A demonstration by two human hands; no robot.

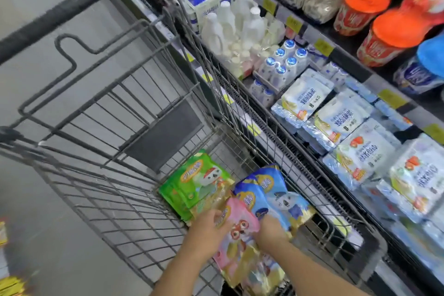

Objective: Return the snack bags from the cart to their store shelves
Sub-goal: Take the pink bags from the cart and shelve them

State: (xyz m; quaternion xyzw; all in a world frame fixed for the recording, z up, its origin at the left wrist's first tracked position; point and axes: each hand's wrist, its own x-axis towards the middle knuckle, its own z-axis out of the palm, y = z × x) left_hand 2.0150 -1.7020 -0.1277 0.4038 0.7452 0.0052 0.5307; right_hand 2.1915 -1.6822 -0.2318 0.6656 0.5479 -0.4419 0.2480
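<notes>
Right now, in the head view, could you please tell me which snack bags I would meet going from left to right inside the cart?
Green bag → pink bag, with the left hand on it → blue bag, which the right hand touches.

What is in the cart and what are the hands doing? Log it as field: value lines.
cart: grey wire, beside a chilled dairy shelf
green bag: lies in the cart, untouched
blue bags: in the cart, overlapping
pink bag: on top of the pile
left hand: grips the pink bag
right hand: holds a blue bag's lower edge
bags shelved: none visible
</notes>
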